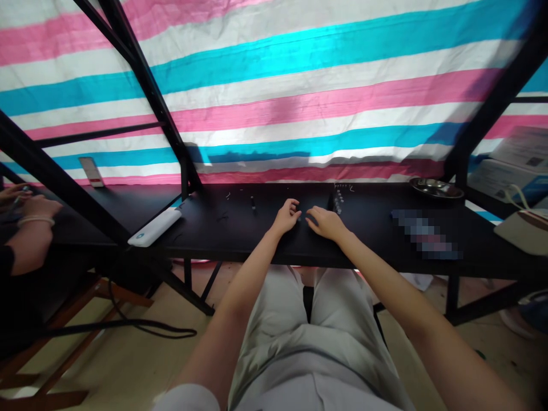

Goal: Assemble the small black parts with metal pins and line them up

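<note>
Both my hands are low over the black table (205,231), close together with a narrow gap between them. My left hand (286,217) has its fingers curled in toward the thumb. Something tiny and dark shows at its fingertips, too small to name. My right hand (329,224) is bent with its thumb and forefinger apart, and nothing visible is between them. Just beyond it stand several small clear pieces (338,201) in a row, beside a small dark upright block (331,201). A small dark cylinder (253,203) stands to the left of my left hand.
A long white device (156,227) lies at the left, by a black frame post (184,165). A metal dish (436,188) and a blurred packet (426,234) are at the right. Boxes (509,177) stand farther right. Another person's hands (32,205) work at the far left.
</note>
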`<state>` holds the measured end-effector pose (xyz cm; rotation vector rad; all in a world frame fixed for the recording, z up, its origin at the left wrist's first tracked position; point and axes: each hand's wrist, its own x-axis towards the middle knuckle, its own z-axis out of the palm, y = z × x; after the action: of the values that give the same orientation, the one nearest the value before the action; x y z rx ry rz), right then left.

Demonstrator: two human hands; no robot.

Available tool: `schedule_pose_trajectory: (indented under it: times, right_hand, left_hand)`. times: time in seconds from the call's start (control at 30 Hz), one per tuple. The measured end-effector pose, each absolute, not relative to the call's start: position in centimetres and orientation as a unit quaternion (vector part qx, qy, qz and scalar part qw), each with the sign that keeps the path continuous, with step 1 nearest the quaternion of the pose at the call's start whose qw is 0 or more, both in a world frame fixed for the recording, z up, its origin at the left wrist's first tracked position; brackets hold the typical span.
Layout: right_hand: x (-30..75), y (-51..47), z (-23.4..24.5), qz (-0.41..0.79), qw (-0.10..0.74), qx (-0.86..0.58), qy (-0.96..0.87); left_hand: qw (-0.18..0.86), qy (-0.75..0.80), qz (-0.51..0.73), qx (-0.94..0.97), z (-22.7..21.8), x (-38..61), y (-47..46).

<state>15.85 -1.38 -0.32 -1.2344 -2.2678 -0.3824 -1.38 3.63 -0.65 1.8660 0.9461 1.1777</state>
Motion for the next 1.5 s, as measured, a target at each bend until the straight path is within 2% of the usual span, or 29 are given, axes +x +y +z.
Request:
schedule_pose_trajectory:
  times: [0.37,1.23,1.5]
  right_hand:
    - [15.9,-1.3,-0.6,-0.114,0.236,-0.499,-0.826]
    - [15.6,-1.0,-0.7,-0.105,0.26,-0.495,-0.823]
    - [16.0,-1.4,-0.6,-0.095,0.252,-0.518,-0.812]
  left_hand:
    - [0.53,0.332,0.466,0.625,0.3,-1.2,3.0]
    - [0.57,0.364,0.516,0.525,0.0,-1.3,4.3]
    - [0.552,0.385,0.525,0.521,-0.2,-1.4,4.6]
